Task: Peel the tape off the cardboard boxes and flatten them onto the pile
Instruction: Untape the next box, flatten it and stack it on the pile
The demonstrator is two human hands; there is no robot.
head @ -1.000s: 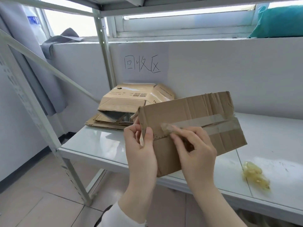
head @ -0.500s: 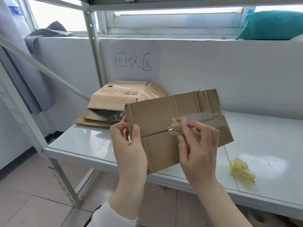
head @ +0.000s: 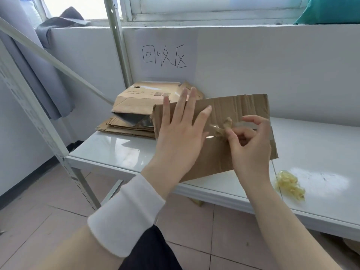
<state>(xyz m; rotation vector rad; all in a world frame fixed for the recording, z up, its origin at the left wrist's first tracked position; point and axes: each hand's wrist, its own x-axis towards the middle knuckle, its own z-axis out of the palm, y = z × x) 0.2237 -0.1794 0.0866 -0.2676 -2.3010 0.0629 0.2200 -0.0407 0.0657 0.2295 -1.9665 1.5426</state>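
Left hand (head: 179, 137): flat on the left end of the cardboard box (head: 243, 106), fingers (head: 181, 106) straight and spread, pressing it.
Right hand (head: 251, 145): fingers (head: 257, 120) pinch the crumpled tape (head: 224, 128), lifted at the box's middle seam.
Box: tilted at the front edge of the bench (head: 116, 152).
Tape wad (head: 290, 185): yellowish, on the bench, right of the box.
Pile (head: 136, 106): flattened boxes behind, near the wall.

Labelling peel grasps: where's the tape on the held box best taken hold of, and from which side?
Take the crumpled loose end of the tape, the only part lifted off the cardboard box; the rest lies flat toward the box's right edge. Come from the near right, as the right hand does, pinching it, while the left hand presses flat on the box face.
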